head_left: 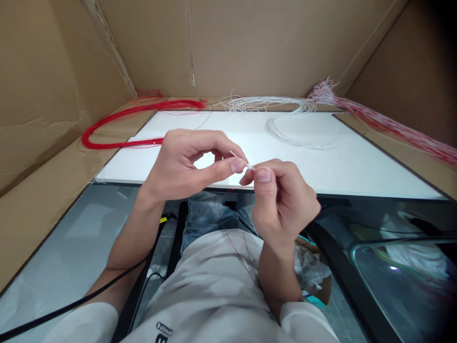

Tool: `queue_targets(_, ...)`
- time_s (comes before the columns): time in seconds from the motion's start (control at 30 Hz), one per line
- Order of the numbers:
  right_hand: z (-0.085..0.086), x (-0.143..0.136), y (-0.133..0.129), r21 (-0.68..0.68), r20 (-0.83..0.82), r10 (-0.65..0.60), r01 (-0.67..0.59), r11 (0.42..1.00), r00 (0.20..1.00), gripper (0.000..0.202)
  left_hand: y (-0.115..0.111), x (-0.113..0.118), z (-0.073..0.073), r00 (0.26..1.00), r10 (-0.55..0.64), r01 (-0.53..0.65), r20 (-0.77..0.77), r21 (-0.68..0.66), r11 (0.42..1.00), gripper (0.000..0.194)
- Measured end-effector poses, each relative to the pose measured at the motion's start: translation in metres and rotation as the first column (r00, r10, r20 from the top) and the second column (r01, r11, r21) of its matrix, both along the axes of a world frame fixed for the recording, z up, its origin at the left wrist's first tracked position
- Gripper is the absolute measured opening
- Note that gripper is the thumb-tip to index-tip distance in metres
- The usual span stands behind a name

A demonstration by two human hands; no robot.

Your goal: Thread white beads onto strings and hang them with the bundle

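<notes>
A small white piece (250, 167), its slim stem aimed at ten o'clock, is pinched between the left hand's (193, 164) and right hand's (285, 195) thumbs and forefingers, above the white board's (374, 174) near edge. Board spreads toward three o'clock; white wires (294, 105) bound it at one, red wires (103, 126) at half past nine.

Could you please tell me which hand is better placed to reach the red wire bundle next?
Probably the left hand: the red wire bundle lies on that side, partly hidden behind it. The right hand is farther off, and both meet at the small white piece.
</notes>
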State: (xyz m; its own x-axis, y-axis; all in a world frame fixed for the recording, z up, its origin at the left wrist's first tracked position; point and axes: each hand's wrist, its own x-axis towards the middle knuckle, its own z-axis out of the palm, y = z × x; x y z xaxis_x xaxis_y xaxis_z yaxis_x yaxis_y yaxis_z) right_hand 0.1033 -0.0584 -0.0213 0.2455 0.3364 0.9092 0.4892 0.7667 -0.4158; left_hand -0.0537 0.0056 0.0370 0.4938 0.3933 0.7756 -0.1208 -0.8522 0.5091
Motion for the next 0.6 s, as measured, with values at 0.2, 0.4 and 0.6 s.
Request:
queue_targets(0.2,0.001,-0.005,-0.003,0.033,-0.035,-0.083,0.085,0.996,0.996,0.017,-0.004,0.000,0.003,1.000,0.001,-0.001,-0.012,0.045,0.999,0.009)
queue_targets(0.4,0.002,-0.010,-0.008,-0.057,-0.085,-0.086,0.082,0.995,0.993,0.018,-0.011,-0.003,0.005,0.997,0.055,-0.054,-0.050,0.023,0.998,0.009)
queue_targets(0.6,0.001,-0.009,-0.010,-0.072,-0.063,-0.089,0.084,0.994,0.994,0.018,-0.010,-0.005,0.006,0.989,0.115,-0.113,-0.091,0.022,0.993,0.013)
